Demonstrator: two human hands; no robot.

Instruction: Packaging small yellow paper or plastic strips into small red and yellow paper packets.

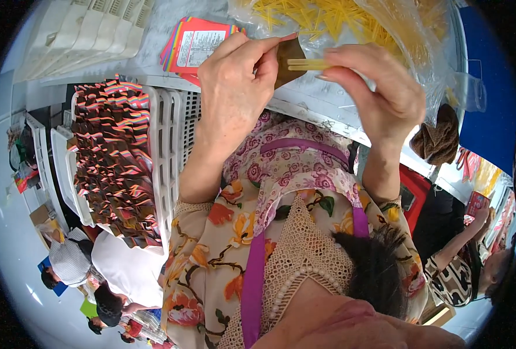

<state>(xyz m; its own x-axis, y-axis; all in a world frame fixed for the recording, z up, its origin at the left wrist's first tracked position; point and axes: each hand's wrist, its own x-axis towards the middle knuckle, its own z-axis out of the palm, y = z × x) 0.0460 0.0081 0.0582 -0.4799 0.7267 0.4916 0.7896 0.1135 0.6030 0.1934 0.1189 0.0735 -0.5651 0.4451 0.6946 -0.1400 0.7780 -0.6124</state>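
My left hand (235, 78) grips a small dark brown pouch (290, 55) by its edge, its mouth turned toward the right. Between the thumb and fingers of my right hand (380, 81) is a small bundle of thin yellow sticks (307, 64). The left ends of the sticks are at the pouch's mouth; how far in they reach I cannot tell. Beyond my left hand lies a fanned stack of flat red pouches (203, 46) with rainbow-striped edges and white labels. A heap of loose yellow sticks (322, 14) lies on and around clear plastic film (397, 29) behind my right hand.
On the left, a white crate (164, 168) is packed with dark, rainbow-edged pouches (115, 157). White baskets (89, 35) stand at the far left. A brown cloth (438, 136) hangs by the table's right side. Other people (127, 267) work lower left, and another person (458, 262) at right.
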